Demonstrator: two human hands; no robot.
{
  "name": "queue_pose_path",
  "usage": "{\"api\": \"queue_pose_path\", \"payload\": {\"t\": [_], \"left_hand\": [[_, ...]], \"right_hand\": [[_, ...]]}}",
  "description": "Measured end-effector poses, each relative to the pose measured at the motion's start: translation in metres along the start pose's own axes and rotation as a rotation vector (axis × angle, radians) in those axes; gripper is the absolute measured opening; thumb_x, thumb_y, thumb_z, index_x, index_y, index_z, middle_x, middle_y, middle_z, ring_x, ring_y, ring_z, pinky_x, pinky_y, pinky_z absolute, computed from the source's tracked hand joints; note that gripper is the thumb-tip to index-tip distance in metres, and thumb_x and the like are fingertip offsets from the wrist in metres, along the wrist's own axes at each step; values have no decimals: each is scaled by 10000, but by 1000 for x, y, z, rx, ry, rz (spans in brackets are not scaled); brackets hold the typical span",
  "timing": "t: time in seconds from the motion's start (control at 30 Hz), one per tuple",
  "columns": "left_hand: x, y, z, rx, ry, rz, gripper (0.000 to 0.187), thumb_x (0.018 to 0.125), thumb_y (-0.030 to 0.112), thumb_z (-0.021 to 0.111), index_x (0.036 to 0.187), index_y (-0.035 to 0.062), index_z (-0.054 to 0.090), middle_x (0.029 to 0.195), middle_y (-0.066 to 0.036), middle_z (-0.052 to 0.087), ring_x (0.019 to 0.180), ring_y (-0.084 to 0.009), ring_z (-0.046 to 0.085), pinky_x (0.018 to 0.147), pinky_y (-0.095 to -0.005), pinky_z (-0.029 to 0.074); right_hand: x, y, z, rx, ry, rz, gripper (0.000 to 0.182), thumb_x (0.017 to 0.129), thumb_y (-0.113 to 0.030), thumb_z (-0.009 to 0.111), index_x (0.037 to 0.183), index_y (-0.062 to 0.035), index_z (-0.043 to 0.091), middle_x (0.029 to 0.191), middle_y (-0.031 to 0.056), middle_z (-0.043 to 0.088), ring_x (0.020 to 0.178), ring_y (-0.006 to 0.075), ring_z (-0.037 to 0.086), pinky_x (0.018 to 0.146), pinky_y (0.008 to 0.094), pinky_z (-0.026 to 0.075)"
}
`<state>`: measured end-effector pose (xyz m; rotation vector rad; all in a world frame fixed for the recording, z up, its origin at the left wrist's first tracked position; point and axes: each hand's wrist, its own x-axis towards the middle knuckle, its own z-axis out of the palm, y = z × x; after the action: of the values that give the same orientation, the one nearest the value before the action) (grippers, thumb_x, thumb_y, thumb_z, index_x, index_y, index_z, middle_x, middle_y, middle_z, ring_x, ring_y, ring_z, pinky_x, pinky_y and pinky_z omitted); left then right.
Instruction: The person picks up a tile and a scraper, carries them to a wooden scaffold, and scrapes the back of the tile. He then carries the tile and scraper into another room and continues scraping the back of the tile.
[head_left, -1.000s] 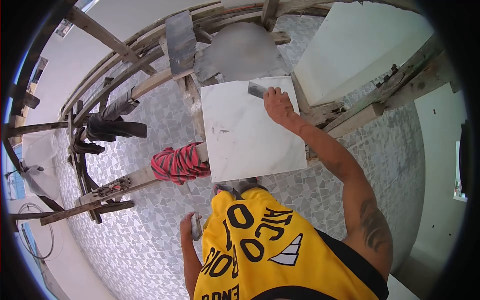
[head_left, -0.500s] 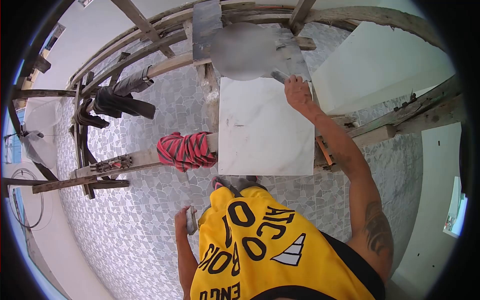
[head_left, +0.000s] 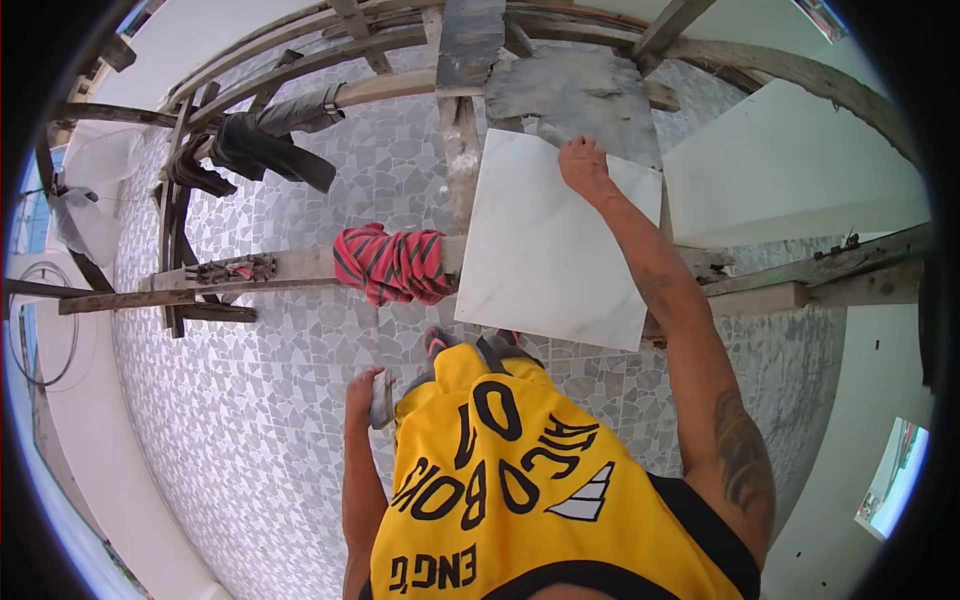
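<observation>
A white, faintly veined tile (head_left: 555, 245) lies slightly turned on a wooden support in front of me. My right hand (head_left: 583, 166) is closed at the tile's far edge. It grips a putty knife (head_left: 547, 131), whose flat grey blade points away to the left; the handle is hidden in the fist. Low on the left, beside my yellow shirt, my left hand (head_left: 362, 392) is closed around a small flat grey object (head_left: 381, 398). Its exact kind is not clear.
Beyond the tile is a grey-smeared board (head_left: 580, 95). A red striped cloth (head_left: 395, 265) wraps a beam left of the tile. Dark trousers (head_left: 270, 150) hang on a wooden rail. More beams (head_left: 820, 270) run right. Patterned stone-look tiles (head_left: 250, 420) cover the floor.
The white tile has turned clockwise on its support. My right hand has shifted left along its far edge with the putty knife. The view has swung, and my left hand keeps its hold.
</observation>
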<state>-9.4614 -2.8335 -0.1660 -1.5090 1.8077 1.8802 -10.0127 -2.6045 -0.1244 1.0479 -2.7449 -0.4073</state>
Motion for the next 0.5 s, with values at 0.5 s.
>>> {"api": "queue_pose_path", "payload": {"t": [0.5], "left_hand": [[-35, -36, -1, -293, 131, -138, 367, 971, 302, 434, 1087, 13, 629, 917, -119, 712, 659, -139, 618, 606, -267, 481]], "right_hand": [[-77, -93, -48, 14, 108, -729, 272, 834, -163, 560, 1056, -28, 642, 1088, 149, 564, 1009, 269, 509, 750, 429, 456]]}}
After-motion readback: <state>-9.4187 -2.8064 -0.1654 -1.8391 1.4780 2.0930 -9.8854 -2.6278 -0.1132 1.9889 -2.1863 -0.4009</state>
